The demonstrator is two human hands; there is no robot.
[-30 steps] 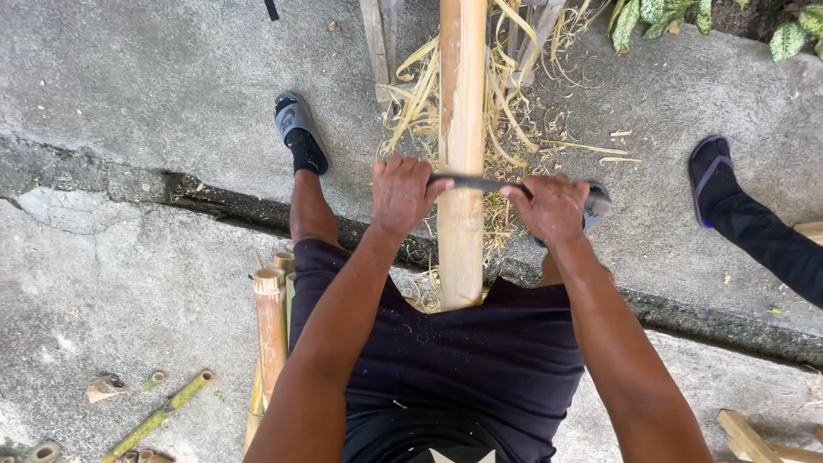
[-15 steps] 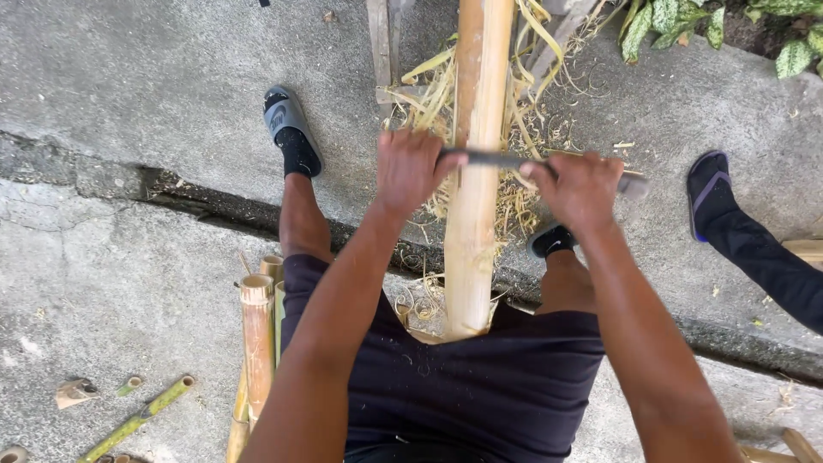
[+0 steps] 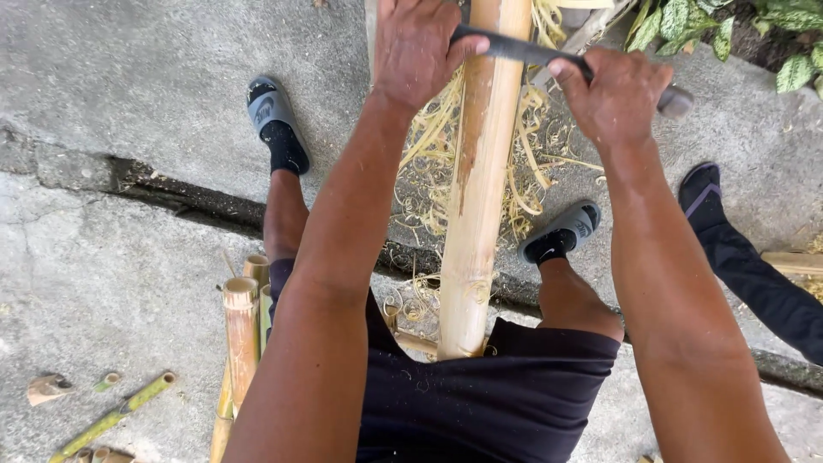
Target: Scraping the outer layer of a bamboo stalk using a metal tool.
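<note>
Ground: grey concrete floor (image 3: 129,77), with a dark crack (image 3: 171,193) running across it. On it: pale curled shavings (image 3: 429,146) heaped around the pole's far end; cut bamboo sections (image 3: 242,326) at left; a thin green bamboo stick (image 3: 111,417); a small offcut (image 3: 47,387).

the person is wearing dark navy shorts (image 3: 480,403) flecked with pale dust, black ankle socks (image 3: 283,144), and grey slide sandals (image 3: 266,101) carrying a dark mark on each strap. both arms are showing bare, with no sleeves or gloves on.
</note>
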